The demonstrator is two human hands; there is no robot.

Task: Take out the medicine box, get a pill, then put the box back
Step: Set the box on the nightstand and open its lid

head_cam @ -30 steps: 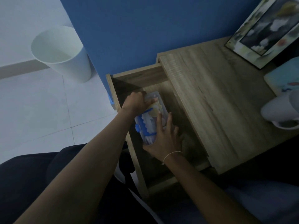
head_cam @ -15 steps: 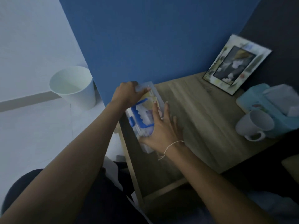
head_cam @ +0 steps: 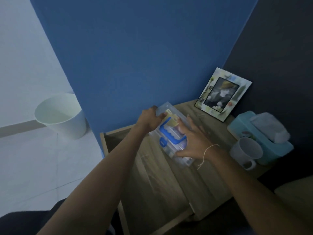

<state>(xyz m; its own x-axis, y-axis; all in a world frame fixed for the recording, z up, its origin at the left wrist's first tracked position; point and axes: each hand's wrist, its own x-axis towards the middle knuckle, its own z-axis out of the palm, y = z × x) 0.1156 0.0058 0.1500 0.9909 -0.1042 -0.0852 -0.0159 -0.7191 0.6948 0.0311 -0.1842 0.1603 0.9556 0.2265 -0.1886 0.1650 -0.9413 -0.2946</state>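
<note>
**Ana:** Clear plastic, blue handle (head_cam: 171, 134) and a blue latch on the lid, so the medicine box (head_cam: 172, 133) looks rigid and light, with packets showing through the walls. I'd expect the smooth sides to be a bit slippery.

**Ben:** Where is it?

**Ana:** Held up, tilted, over the near-left part of the worktop (head_cam: 199, 175), just right of the open drawer (head_cam: 133, 175). The left hand (head_cam: 150, 120) has its fingers clamped on the far end; the right hand (head_cam: 194, 141) lies over the near right side, fingers spread and pressed on the lid, thumb hooked under the near edge.

**Ben:** A good hold?

**Ana:** End-to-end with two hands seems secure. The handle would be the surer single grip, though the latch sits close to it and I'd keep off that until the box is down.

**Ben:** Room to set it down?

**Ana:** Bare wood lies under and near the box. To the right stand a white mug (head_cam: 246, 152) and a teal tissue box (head_cam: 260, 138), touching or nearly so; a picture frame (head_cam: 222, 94) leans at the far edge. Left, the worktop edge drops to the drawer, then the floor and a white bin (head_cam: 62, 116).
</note>
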